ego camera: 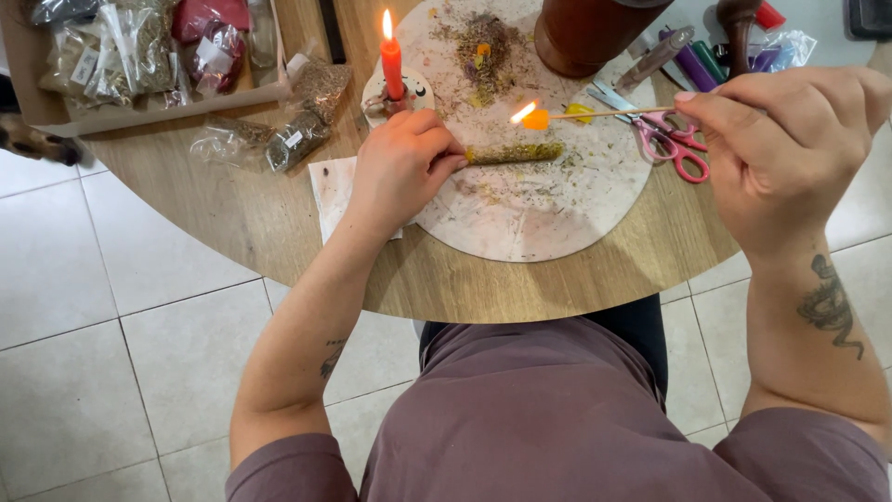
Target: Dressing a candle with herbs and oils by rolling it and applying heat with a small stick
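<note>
The left hand (401, 167) is curled, fingers folded down, pinching one end of a herb-coated candle (516, 152) that lies flat on a round pale board (520, 232), pointing toward the person's right. The right hand (785, 153) is closed around the end of a thin wooden stick (609, 113), held level above the board; the stick's far tip carries a small flame (525, 113) hovering just above the coated candle, not clearly touching it. Loose dried herbs (483, 42) are scattered over the board, heaped thickest near its far edge. Just beyond the left hand's knuckles a lit red candle (392, 60) stands upright in a small holder. Pink-handled scissors (664, 139) lie under the stick, half on the board's rim, close to the right hand. A brown jar (590, 33) stands at the far edge, with purple and green candles (697, 60) beside it. Bags of dried herbs (279, 130) sit to the left on the round wooden table (279, 223), and a white napkin (333, 191) lies under the left wrist. Both forearms reach forward from the body, the right raised higher than the left
</note>
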